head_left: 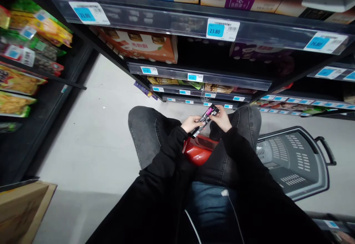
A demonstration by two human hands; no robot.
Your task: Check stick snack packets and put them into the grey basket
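Note:
Between my knees, both hands hold one narrow black packet [204, 121] with pink and white print, tilted up to the right. My left hand [192, 123] grips its lower left side, thumb across the front. At the upper right end, my right hand [221, 118] has its fingers closed on the packet. The small print is too tiny to read. Just below the hands a shiny red object [198, 150] sits between my legs, partly hidden by my sleeve and thigh; its kind is unclear.
A grey shopping basket [298, 162] stands on the floor at my right. Shelves with price tags [223, 30] rise in front, holding an orange carton [138, 46]. Snack bags [41, 25] hang at the left. A cardboard box [27, 210] is at lower left. A white cable [193, 225] crosses my lap.

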